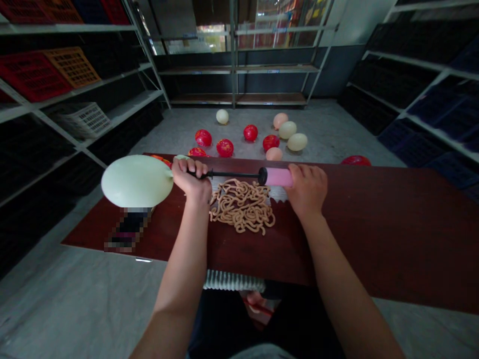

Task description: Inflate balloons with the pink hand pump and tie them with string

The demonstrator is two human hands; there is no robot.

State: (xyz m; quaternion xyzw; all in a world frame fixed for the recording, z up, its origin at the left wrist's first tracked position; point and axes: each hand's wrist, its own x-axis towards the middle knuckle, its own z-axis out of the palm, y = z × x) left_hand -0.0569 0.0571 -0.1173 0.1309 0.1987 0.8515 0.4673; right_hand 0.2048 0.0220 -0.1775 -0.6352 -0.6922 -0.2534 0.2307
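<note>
A hand-held balloon pump lies level above the table, with a pink barrel (pixel 277 177) and a black rod (pixel 235 174) drawn out between my hands. My left hand (pixel 190 177) is closed around the black end of the rod. At that same fist, the neck of a pale green inflated balloon (pixel 136 180) sits close against my fingers; how it is fastened is hidden. My right hand (pixel 309 189) wraps the far end of the pink barrel. Below the rod, a heap of tan, worm-like curly strands (pixel 243 207) rests on the table.
The dark red-brown table (pixel 381 224) spans the front. A pixelated flat object (pixel 129 228) lies near its left edge. Beyond it, red balloons (pixel 225 147), pale balloons (pixel 297 142) and pinkish balloons (pixel 280 120) lie on the floor. Shelves with crates (pixel 71 65) flank both sides.
</note>
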